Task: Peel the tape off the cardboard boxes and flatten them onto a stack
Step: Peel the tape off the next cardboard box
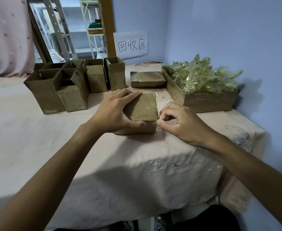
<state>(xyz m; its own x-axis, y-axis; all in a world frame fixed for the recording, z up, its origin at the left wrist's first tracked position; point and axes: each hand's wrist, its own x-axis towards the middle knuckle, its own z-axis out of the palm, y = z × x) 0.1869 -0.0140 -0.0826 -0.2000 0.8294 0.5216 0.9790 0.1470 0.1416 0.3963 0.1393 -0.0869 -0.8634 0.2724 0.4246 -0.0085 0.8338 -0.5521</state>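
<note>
A small taped cardboard box (pixel 142 108) stands on the cloth-covered table (pixel 103 164) in front of me. My left hand (pixel 115 110) grips it from the left, fingers over its top and thumb on the near side. At the box's near right corner my right hand (pixel 178 120) pinches the end of a clear tape strip (pixel 158 116) between thumb and forefinger. A flattened stack of boxes (pixel 147 79) lies further back.
Several opened cardboard boxes (pixel 70 85) stand in a cluster at the back left. A wide box (pixel 203 100) heaped with crumpled peeled tape (pixel 201 75) sits at the right by the blue wall. A paper sign (pixel 131 45) hangs behind.
</note>
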